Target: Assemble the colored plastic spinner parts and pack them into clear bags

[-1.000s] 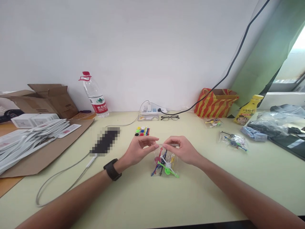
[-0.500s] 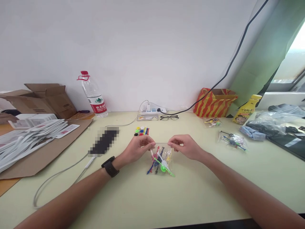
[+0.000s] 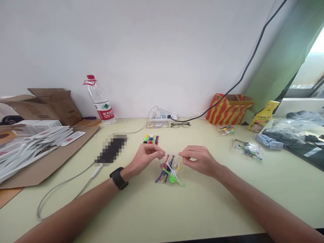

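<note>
A clear plastic bag [image 3: 169,170] hangs or rests between my hands over the table, full of colourful arrow-shaped plastic pieces in red, blue, black, white, yellow and green. My left hand [image 3: 149,158] pinches its top left corner, with a black watch on the wrist. At the top right corner, the thumb and fingers of my right hand [image 3: 197,158] are closed on the same edge. Just beyond my left hand lie several small coloured discs and arrow pieces [image 3: 151,138].
Two more filled bags lie right, one nearer [image 3: 248,149] and one farther [image 3: 226,130]. Along the wall stand a water bottle [image 3: 105,109], a power strip [image 3: 162,116], glasses [image 3: 180,125], a striped bag [image 3: 227,111] and a yellow bottle [image 3: 263,118]. White cards [image 3: 43,145] pile up left.
My right hand has turned slightly, its fingers closing further over the bag's top edge. The bag has hardly moved. At the far left, another person's hand has shifted near the white cards.
</note>
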The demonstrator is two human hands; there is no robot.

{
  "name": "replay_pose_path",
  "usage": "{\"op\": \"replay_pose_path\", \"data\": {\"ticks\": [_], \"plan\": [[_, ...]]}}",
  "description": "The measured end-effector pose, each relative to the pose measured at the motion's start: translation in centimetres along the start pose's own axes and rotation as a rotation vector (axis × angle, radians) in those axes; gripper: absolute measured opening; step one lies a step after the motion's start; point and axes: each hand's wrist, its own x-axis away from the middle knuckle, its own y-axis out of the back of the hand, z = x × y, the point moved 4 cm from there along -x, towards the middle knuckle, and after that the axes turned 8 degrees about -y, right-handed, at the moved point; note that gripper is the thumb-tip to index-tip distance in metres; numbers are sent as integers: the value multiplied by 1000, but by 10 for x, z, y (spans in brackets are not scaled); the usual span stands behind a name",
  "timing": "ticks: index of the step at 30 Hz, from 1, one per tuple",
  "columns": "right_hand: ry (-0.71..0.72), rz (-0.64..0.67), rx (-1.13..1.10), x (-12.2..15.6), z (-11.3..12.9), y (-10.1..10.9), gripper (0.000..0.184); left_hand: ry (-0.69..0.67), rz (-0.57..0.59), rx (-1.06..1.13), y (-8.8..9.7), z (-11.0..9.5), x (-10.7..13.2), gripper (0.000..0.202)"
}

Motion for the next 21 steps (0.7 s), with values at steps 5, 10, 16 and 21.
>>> {"op": "replay_pose_path", "data": {"ticks": [5,10,16,21], "plan": [[-107,79,-63,-4,5,1,14,38,23,32,-5,-2,2,27],[-394,206,-307,-9,-2,-5,24,-91,88,-197,-11,-9,1,26],[-440,314,-323,-8,-14,-1,30,-212,168,-451,-11,-12,-3,24],[-441,350,-289,-8,-17,6,31,-188,191,-496,-11,-13,-3,25]]}}
